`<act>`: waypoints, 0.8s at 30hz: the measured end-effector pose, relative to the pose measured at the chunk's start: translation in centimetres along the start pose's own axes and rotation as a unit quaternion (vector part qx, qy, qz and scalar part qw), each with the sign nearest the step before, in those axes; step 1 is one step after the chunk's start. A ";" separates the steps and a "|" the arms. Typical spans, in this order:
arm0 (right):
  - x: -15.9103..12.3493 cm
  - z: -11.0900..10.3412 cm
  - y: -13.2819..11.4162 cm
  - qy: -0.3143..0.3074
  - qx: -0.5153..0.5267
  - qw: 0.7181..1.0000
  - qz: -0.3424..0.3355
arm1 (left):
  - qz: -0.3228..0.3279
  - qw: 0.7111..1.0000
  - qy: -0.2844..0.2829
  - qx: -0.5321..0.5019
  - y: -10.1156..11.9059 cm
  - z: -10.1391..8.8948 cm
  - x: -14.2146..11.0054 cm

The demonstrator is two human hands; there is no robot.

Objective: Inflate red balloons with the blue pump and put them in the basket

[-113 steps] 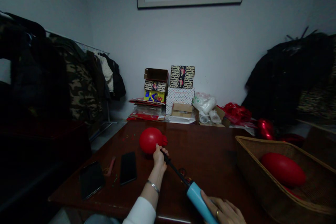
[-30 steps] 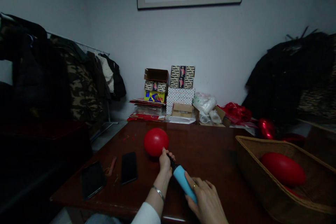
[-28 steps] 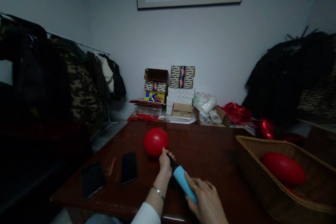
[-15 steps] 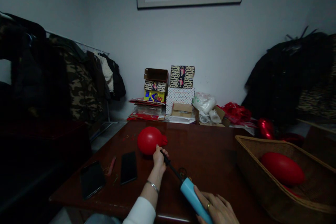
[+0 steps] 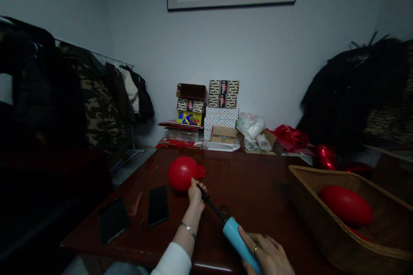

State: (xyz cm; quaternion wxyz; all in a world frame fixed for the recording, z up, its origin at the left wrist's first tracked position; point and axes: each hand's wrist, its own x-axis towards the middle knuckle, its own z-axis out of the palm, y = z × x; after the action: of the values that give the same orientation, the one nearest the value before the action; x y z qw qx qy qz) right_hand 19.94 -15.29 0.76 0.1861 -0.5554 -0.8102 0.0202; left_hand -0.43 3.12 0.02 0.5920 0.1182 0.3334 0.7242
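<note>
A small red balloon (image 5: 181, 172), partly inflated, rests on the dark wooden table (image 5: 258, 189). My left hand (image 5: 195, 193) is closed around the balloon's neck where it meets the black nozzle of a hand pump. My right hand (image 5: 268, 256) grips the light blue pump handle (image 5: 238, 243) near the table's front edge. The black pump rod (image 5: 213, 206) is drawn out between the two hands.
Two black phones (image 5: 157, 205) (image 5: 112, 220) and a pink strip (image 5: 137, 203) lie at the left. A wicker basket (image 5: 309, 206) at the right holds a red balloon (image 5: 346, 204). Boxes (image 5: 222, 111) and bags are stacked at the far edge; coats hang on both sides.
A second ago the pump handle was pushed in close to my left hand and the balloon was rounder. My right hand has since pulled the handle back, drawing the rod out.
</note>
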 end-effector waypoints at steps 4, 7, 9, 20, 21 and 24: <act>1.8 -0.7 -2.0 -0.007 0.005 1.000 0.019 | -0.016 1.000 -0.011 0.009 -1.0 0.2 -0.7; 3.2 -1.1 -3.2 -0.012 0.003 0.999 0.045 | -0.023 0.999 -0.013 0.017 -1.7 0.5 -1.6; 3.9 -1.2 -3.7 -0.006 0.000 0.999 0.051 | -0.025 0.999 -0.015 0.016 -1.9 0.7 -2.2; 4.3 -0.2 -4.1 0.001 -0.005 0.999 0.049 | -0.028 0.999 -0.017 0.020 -2.1 0.3 -1.7; 4.2 -0.2 -4.1 0.001 -0.007 0.999 0.049 | -0.026 0.999 -0.014 0.020 -2.1 0.3 -1.7; 3.9 -0.2 -4.0 -0.009 -0.013 0.998 0.053 | -0.026 0.999 -0.012 0.020 -2.0 0.4 -1.7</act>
State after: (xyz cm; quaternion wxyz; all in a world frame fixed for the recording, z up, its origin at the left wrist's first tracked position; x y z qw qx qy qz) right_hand 15.17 -13.31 2.99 0.1707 -0.5996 -0.7815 0.0246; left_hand 1.83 1.85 -0.55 0.6121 0.1296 0.3435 0.7004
